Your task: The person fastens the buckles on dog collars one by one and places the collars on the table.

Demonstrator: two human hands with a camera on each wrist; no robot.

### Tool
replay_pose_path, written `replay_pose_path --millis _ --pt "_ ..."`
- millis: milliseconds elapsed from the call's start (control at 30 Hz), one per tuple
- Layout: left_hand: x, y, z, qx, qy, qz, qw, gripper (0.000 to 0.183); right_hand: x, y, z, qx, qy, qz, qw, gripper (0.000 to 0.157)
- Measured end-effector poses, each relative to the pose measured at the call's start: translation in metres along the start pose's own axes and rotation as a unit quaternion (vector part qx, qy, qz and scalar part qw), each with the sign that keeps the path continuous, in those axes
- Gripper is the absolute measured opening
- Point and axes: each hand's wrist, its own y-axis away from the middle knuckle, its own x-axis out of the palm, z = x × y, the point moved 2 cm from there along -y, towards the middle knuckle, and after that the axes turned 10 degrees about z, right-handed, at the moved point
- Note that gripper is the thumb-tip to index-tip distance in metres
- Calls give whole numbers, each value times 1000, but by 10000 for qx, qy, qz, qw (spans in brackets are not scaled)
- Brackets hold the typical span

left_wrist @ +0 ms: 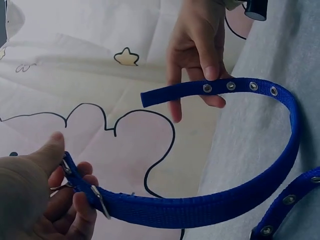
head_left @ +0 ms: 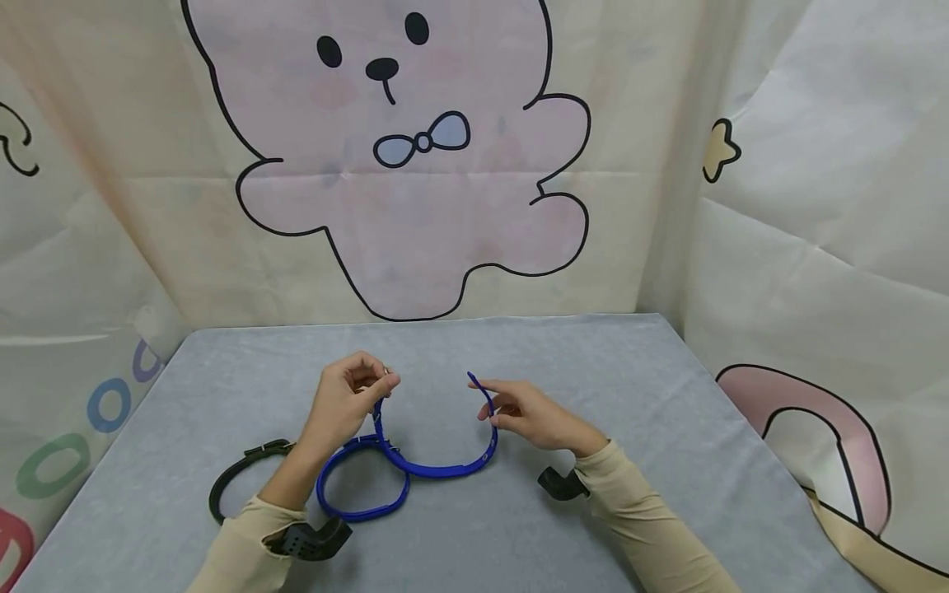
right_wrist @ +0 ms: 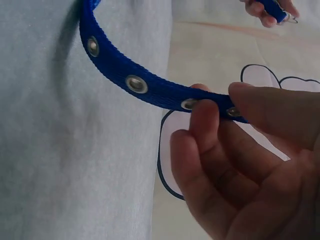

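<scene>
A blue pet collar [head_left: 445, 471] with metal eyelets hangs in an open curve between both hands. My left hand [head_left: 350, 397] pinches its buckle end, where a metal buckle and a ring [left_wrist: 100, 201] show in the left wrist view. The free end is pinched by my right hand [head_left: 530, 416], thumb and fingers over the eyelets [right_wrist: 136, 84] nearest the tip. Below and left of it, a second blue collar [head_left: 363, 516] lies on the table, closed into a loop. Left of my left forearm lies a black collar [head_left: 222, 486], partly hidden by the sleeve.
A grey cloth covers the table [head_left: 667, 511]. Behind it hangs a curtain [head_left: 630, 165] with a cartoon bear, and printed sheets stand along the left and right sides. A dark wrist camera [head_left: 311, 541] sits on each forearm.
</scene>
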Motion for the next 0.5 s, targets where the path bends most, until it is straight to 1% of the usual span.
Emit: replay_pose_path --millis 67,167,300,400,500 --pt "0 0 0 -64 -137 127 9998 16 2 -1 1 51 41 45 10000 64" --pt "0 0 -1 -173 -261 410 9987 12 6 -2 3 109 82 60 9999 67" --pt "1 1 -3 -237 -219 782 9964 12 10 -3 7 117 221 -8 9997 67" --pt "3 1 -4 -209 -142 861 9960 12 12 -3 9 75 342 -105 9993 59" --pt "4 2 -4 -144 -109 816 9965 12 14 -5 9 76 397 -178 9990 42"
